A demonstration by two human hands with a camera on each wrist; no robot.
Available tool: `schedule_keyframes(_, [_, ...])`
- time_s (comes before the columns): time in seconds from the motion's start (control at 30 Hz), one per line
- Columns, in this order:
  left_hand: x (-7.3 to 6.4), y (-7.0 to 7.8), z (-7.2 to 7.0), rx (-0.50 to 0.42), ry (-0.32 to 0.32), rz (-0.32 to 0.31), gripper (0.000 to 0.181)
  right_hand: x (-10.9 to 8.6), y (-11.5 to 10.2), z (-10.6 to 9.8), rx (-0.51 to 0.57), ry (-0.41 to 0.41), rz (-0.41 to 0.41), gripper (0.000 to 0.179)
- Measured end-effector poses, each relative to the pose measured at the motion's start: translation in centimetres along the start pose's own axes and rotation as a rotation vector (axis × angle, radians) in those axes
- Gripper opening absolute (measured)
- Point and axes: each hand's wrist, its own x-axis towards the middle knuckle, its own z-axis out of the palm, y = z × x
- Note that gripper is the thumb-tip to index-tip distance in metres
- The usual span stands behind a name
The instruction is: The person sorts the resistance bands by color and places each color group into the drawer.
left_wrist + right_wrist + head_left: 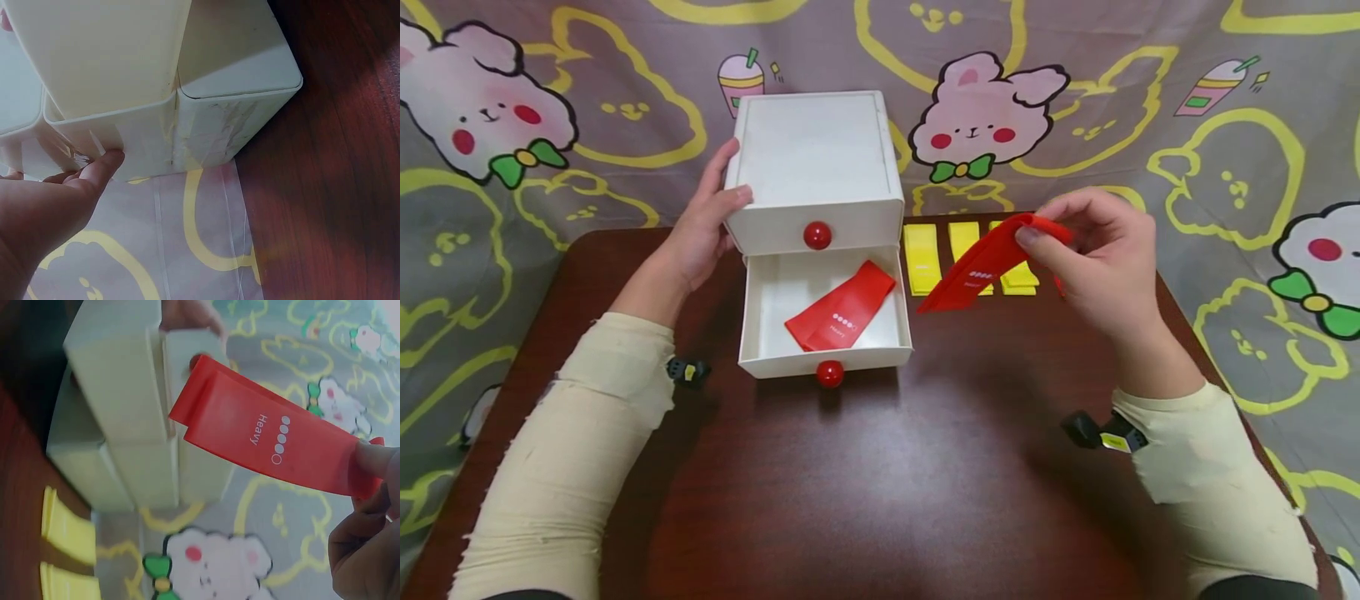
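One red band [973,271], printed "Heavy", slants down at the white cabinet's [812,150] three o'clock, right fingers [1078,204] pinching and covering its end; left fingers [717,171] spread against nine o'clock, some hidden; middle yellow band [964,237] half masked!

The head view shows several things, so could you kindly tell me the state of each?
White plastic top drawer with red ball knob: closed.
White plastic drawer beneath it: open.
Flat red printed band inside that drawer: lying unheld.
Second flat red printed band: raised, bent over at one end.
Three flat yellow bands: on the glossy brown table.
Left grip: against the drawer unit's left side.
Right grip: pinches the raised band.
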Motion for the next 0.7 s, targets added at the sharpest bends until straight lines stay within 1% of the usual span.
schedule_keyframes(0.1, [0.0, 0.0, 0.0, -0.014, 0.003, -0.001, 0.069, 0.5, -0.6, 1.7, 0.003, -0.042, -0.012, 0.018])
schedule_keyframes(0.2, [0.0, 0.1, 0.0, -0.027, 0.005, 0.003, 0.069, 0.7, -0.8, 3.4, -0.014, -0.082, 0.002, 0.017])
schedule_keyframes(0.33, [0.1, -0.1, -0.1, -0.039, 0.006, 0.011, 0.069, 0.7, -0.3, 5.6, -0.033, -0.144, 0.008, 0.014])
schedule_keyframes(0.5, [0.3, -0.1, -0.1, -0.049, 0.007, 0.013, 0.069, 0.7, 0.8, 8.8, 0.018, -0.224, 0.026, 0.013])
schedule_keyframes(0.7, [0.1, 0.1, -0.2, -0.029, 0.008, -0.001, 0.069, 0.9, 1.3, 12.4, 0.077, -0.297, -0.027, 0.011])
